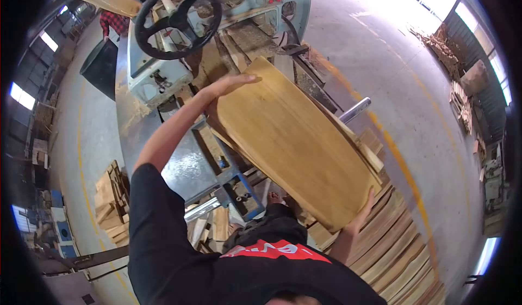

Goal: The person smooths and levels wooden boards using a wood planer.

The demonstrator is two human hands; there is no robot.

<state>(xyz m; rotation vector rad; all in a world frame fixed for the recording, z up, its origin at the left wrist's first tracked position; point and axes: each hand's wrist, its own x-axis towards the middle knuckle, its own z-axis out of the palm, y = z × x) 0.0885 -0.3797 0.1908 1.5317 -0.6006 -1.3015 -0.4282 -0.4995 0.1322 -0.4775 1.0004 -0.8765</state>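
A wide, smooth wooden board [293, 142] lies slantwise across the middle of the head view, its faces pale brown and one long edge curved. My left hand [232, 83] grips its far end, thumb laid on the top face and the other fingers hidden beneath. At the near right corner, my right hand [360, 213] is closed around the edge, with most fingers out of sight underneath. Just beyond the board stands a woodworking machine [163, 82] with a black handwheel [178, 19]. Narrower wood pieces [371, 155] show along the board's right side.
Several long wooden planks [394, 234] are stacked at the lower right. A metal table [187, 166] with a blue frame is on my left. More cut wood [113, 201] lies on the floor. Behind the machine, a person in a checked shirt [115, 23] holds a black bin [100, 68].
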